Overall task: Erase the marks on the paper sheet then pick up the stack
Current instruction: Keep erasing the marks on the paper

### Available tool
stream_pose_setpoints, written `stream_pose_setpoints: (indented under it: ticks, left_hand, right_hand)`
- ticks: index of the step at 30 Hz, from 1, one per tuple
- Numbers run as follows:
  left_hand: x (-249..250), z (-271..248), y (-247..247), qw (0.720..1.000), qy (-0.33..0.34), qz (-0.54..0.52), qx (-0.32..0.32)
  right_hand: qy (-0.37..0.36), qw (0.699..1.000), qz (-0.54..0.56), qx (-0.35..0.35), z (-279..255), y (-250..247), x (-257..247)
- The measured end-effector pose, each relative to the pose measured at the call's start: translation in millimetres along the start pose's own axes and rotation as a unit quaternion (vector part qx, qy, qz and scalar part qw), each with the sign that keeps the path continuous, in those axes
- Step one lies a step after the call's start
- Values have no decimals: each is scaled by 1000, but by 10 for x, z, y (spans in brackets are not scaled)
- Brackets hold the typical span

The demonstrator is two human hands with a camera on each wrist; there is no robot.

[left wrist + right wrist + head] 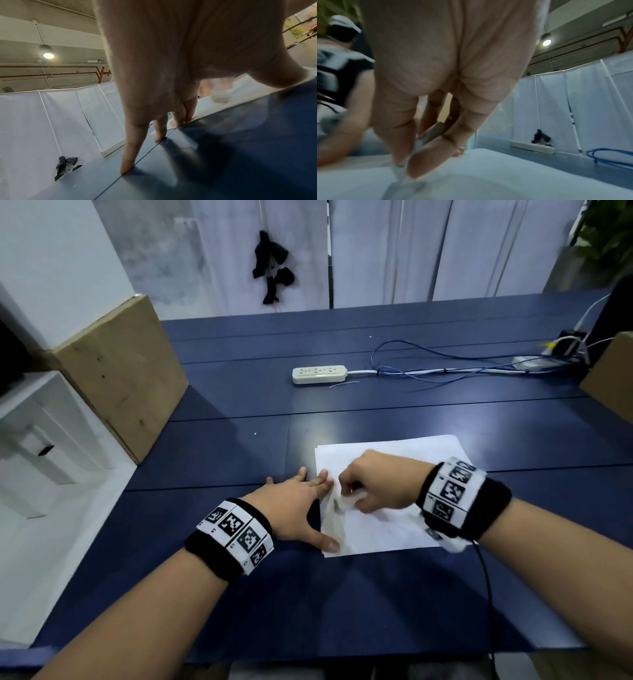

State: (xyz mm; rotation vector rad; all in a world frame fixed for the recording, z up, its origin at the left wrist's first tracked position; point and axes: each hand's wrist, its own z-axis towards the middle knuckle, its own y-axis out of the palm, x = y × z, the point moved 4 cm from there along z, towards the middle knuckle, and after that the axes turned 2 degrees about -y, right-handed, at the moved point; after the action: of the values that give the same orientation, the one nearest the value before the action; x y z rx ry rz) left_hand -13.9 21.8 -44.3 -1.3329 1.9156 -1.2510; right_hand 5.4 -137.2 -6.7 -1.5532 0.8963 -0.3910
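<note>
A stack of white paper sheets [387, 529] lies on the blue table [239, 577]. My left hand [308, 505] is flat with its fingers spread; the thumb and fingertips press on the stack's left edge. My right hand [352, 494] pinches a small white eraser [344, 501] and holds it down on the top sheet, just right of the left hand. The right hand and eraser are blurred. In the right wrist view the thumb and fingers [406, 162] pinch the eraser [419, 140] against the paper [488, 175]. I cannot make out any marks on the sheet.
A white power strip [319, 374] and blue cables [445, 364] lie at the back of the table. Cardboard boxes stand at the left [126, 371] and right [609, 378] edges. A white cabinet [41, 440] stands to the left. A black cable [486, 577] trails from my right wrist.
</note>
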Motion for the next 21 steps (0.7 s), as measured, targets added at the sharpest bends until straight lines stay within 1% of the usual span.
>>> stream_pose_setpoints:
  ticks: [3, 4, 6, 9, 10, 12, 14, 16, 17, 18, 21]
  left_hand:
    - [-9, -4, 12, 1000, -3, -3, 1]
    - [-6, -6, 11, 1000, -4, -2, 0]
    - [1, -3, 7, 1000, 0, 4, -1]
    - [6, -13, -10, 1000, 0, 5, -4]
    - [1, -17, -9, 1000, -1, 4, -5]
    - [2, -14, -2, 1000, -1, 1, -3]
    - [-3, -9, 5, 1000, -3, 0, 0]
    - [-2, -9, 9, 1000, -6, -2, 0]
    - [0, -13, 5, 1000, -5, -2, 0]
    - [6, -20, -1, 1000, -3, 2, 1]
    - [13, -36, 0, 1000, 0, 14, -1]
  right_hand:
    - [-29, 996, 42, -71, -203, 165, -149]
    - [-29, 995, 49, -79, -211, 166, -161]
    - [-15, 998, 34, -48, -111, 103, -97]
    - [11, 999, -9, 31, 82, -54, 28]
    - [11, 999, -14, 36, 105, -63, 41]
    - [-5, 1000, -11, 16, 37, -5, 0]
    - [-33, 999, 19, -33, -100, 109, -111]
    - [-43, 996, 36, -72, -169, 168, -189]
    - [-41, 996, 30, -72, -144, 150, -187]
    - [-35, 998, 16, -57, -88, 107, -158]
    - [0, 999, -28, 22, 103, -58, -2]
